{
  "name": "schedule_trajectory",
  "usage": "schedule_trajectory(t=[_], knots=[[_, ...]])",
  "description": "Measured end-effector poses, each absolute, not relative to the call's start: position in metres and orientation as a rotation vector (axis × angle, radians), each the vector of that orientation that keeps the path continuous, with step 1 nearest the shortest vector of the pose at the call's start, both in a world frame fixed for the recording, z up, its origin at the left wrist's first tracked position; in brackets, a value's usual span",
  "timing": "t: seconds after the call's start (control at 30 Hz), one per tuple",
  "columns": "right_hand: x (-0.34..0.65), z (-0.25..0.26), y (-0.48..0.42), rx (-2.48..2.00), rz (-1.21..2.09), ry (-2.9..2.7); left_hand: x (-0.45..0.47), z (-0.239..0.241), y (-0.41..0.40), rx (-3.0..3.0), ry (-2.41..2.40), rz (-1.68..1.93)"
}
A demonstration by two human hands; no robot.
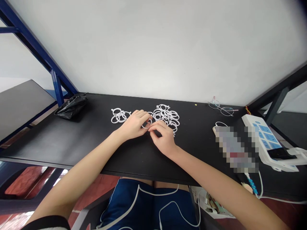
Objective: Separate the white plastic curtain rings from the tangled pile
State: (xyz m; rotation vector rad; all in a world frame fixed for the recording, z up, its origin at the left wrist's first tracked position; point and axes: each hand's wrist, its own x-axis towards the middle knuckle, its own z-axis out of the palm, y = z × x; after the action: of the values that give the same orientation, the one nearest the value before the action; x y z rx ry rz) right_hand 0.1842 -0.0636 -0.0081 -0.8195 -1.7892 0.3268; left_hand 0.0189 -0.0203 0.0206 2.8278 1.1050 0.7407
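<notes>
Fingers of the left hand and the right hand close together on one white ring, pinching it just above the black worktop. A pile of rings lies just behind, with a smaller cluster to the left. Glasses sit well off to the right.

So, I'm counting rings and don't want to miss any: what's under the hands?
One white ring shows between the fingertips of the left hand and right hand, above the black table. A ring pile lies just behind. Anything beneath the palms is covered.
</notes>
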Motion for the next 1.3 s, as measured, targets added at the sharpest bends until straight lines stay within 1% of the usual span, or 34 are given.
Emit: schedule_trajectory(t=[0.13,0.43,0.67,1.0,1.17,1.3], knots=[[0.1841,-0.0085,-0.0638,-0.805,0.323,-1.792,0.0186,0.0202,-0.0202,2.822,1.096,0.701],[0.1849,-0.0103,-0.0615,-0.809,0.318,-1.836,0.0186,0.0196,-0.0217,2.831,0.958,0.754],[0.1855,-0.009,-0.0629,-0.76,0.314,-1.828,0.019,0.0175,-0.0228,2.786,0.999,0.787],[0.185,-0.005,-0.0639,-0.782,0.472,-1.747,0.0186,0.0162,-0.0222,2.611,1.08,0.753],[0.1842,-0.0061,-0.0653,-0.759,0.465,-1.734,0.0172,0.0133,-0.0214,2.563,1.072,0.691],[0.1849,-0.0074,-0.0658,-0.83,0.483,-1.765,0.0169,0.0145,-0.0216,2.519,1.033,0.728]])
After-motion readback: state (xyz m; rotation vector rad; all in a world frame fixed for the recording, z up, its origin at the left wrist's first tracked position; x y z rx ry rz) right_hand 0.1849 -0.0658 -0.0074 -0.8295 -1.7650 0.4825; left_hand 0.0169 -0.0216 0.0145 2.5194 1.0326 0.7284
